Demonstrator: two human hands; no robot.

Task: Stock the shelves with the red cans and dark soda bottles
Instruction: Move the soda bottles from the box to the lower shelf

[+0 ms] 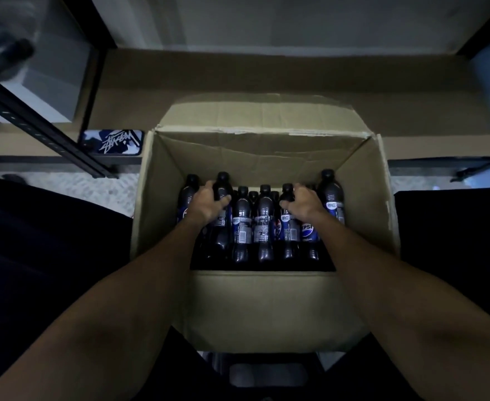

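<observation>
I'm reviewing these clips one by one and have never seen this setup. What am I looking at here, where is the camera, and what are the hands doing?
There is no machine here. A person wears one wide-angle camera on the head, and it looks down along both bare forearms. This is the only view.

An open cardboard box stands in front of a low brown shelf. It holds dark soda bottles standing upright. The left hand grips the second bottle from the left. The right hand grips a bottle right of the middle.

A phone in a patterned case lies on the shelf to the left of the box. No red cans are in view.
</observation>
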